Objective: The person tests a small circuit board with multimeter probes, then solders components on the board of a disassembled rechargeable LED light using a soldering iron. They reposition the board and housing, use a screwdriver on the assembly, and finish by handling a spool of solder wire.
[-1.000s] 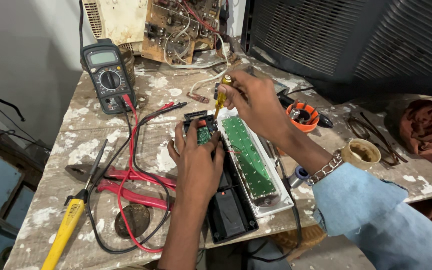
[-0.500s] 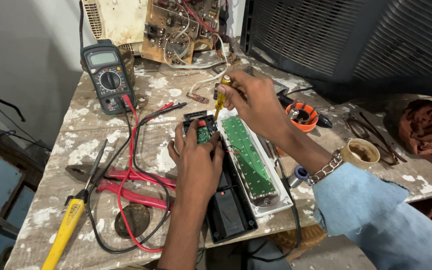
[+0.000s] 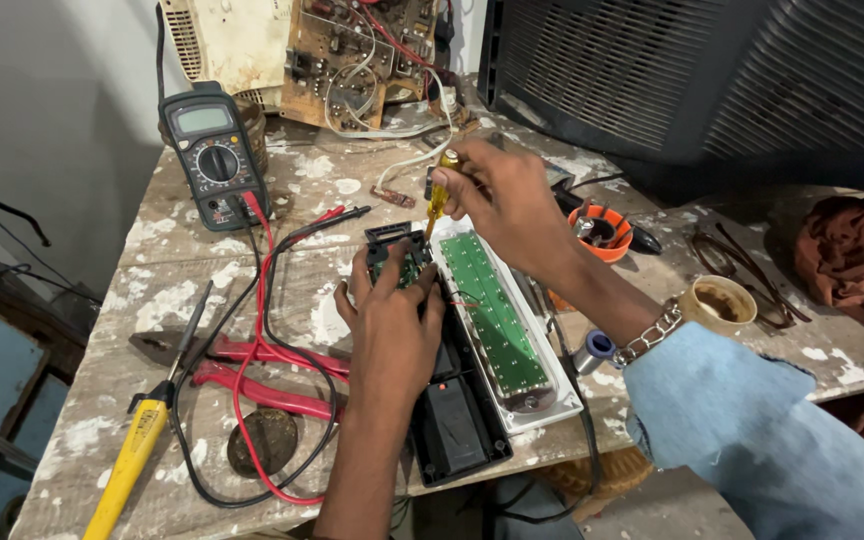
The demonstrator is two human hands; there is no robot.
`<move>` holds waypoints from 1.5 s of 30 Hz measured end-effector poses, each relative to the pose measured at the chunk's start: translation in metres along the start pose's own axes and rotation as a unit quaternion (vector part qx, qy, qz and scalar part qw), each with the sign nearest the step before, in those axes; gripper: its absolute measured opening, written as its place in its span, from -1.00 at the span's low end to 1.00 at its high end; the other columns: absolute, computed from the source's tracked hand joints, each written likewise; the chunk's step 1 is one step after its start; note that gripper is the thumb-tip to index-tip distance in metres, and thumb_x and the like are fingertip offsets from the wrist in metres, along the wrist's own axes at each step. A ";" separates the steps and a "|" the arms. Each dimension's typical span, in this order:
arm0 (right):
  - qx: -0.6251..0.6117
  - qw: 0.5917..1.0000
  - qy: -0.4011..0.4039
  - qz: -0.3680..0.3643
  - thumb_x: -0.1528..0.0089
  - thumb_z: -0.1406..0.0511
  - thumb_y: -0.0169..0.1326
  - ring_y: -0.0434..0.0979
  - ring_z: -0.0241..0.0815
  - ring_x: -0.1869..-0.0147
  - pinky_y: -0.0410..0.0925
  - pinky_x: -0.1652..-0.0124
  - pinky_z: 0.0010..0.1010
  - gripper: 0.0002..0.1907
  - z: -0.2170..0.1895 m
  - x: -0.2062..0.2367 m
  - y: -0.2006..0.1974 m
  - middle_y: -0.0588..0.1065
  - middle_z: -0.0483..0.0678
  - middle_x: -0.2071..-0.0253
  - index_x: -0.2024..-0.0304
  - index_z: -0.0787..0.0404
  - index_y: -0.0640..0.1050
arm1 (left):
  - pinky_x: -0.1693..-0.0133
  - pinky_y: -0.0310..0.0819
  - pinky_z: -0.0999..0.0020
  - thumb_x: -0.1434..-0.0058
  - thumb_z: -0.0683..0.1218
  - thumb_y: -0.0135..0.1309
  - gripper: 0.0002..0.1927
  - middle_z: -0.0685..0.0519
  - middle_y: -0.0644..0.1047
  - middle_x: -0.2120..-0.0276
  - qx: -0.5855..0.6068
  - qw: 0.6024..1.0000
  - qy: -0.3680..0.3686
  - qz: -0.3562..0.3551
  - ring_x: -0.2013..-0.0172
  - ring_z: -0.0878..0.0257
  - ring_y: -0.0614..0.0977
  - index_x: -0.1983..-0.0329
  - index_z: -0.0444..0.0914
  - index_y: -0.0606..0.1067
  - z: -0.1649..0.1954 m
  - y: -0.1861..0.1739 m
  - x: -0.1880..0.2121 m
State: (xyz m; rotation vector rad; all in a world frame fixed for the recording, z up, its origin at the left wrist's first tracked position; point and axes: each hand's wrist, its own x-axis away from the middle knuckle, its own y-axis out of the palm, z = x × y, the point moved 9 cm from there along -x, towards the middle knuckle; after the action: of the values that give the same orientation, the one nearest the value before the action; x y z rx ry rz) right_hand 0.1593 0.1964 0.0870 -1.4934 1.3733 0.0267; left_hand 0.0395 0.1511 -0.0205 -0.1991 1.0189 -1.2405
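Lighting: even, moderately bright, soft; source not visible. Shadows: faint, short, under the left hand point(image 3: 392, 320) and right hand point(image 3: 507, 195). Table point(image 3: 202, 270): pale paint patches read bright, not blown out. Glare: small highlights on the meter screen point(image 3: 202, 120), at 11 o'clock. Dim zones: 9 and 1 o'clock. Focus: sharp centrally; edges slightly bowed, softer.

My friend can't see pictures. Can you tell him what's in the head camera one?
The right hand holds a small yellow screwdriver over an opened black gadget; the left hand steadies its little green circuit board. On the paint-splashed wooden table sit a test meter with red and black wires and a long green light board.
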 end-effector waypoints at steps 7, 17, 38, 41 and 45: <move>-0.014 1.000 0.004 -0.001 -0.39 0.26 0.07 0.68 -0.30 0.35 0.49 0.36 -0.44 -0.72 0.001 0.003 0.000 0.62 0.02 0.41 0.04 0.40 0.55 | -0.29 -0.18 -0.41 -0.23 -0.05 0.10 -0.71 -0.12 0.42 -0.28 0.002 1.000 0.005 0.006 -0.37 -0.23 0.17 0.03 -0.18 0.68 0.001 0.001 0.000; -0.003 1.000 0.014 -0.013 -0.36 0.24 0.14 0.70 -0.26 0.32 0.51 0.32 -0.41 -0.72 0.003 -0.002 0.001 0.63 0.06 0.40 0.10 0.39 0.54 | -0.29 -0.15 -0.36 -0.25 -0.07 0.09 -0.70 -0.04 0.47 -0.25 0.001 1.000 0.027 0.010 -0.35 -0.22 0.22 0.02 -0.22 0.66 0.002 0.003 0.001; 0.168 0.973 -0.114 -0.105 -0.36 0.24 0.10 0.64 0.17 0.11 0.47 0.15 -0.09 -0.61 -0.037 -0.012 0.022 0.58 0.20 0.10 -0.21 0.19 0.45 | -0.26 -0.15 -0.41 -0.22 -0.09 0.10 -0.68 0.04 0.49 -0.24 -0.001 1.000 0.017 0.002 -0.33 -0.29 0.22 -0.01 -0.23 0.65 -0.003 0.011 0.001; 0.145 0.969 -0.157 -0.127 -0.33 0.27 0.10 0.62 0.20 0.10 0.44 0.15 -0.06 -0.55 -0.046 -0.010 0.028 0.56 0.20 0.09 -0.26 0.20 0.41 | -0.28 -0.14 -0.40 -0.22 -0.08 0.10 -0.68 0.05 0.50 -0.23 -0.002 1.000 0.020 0.008 -0.34 -0.28 0.23 0.00 -0.23 0.65 -0.004 0.012 0.001; 0.121 0.971 -0.153 -0.138 -0.34 0.30 0.07 0.63 0.17 0.08 0.45 0.13 -0.07 -0.53 -0.047 -0.011 0.030 0.57 0.17 0.08 -0.30 0.18 0.39 | -0.25 -0.15 -0.44 -0.22 -0.08 0.10 -0.69 0.07 0.50 -0.23 0.007 1.000 0.016 0.007 -0.34 -0.27 0.22 0.00 -0.23 0.66 -0.006 0.013 0.001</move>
State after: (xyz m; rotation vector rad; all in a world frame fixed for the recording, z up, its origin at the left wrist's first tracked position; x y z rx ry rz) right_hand 0.1054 0.1789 0.0949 -1.3947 0.8830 -0.0800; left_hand 0.0446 0.1574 -0.0325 -0.1618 1.0382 -1.2411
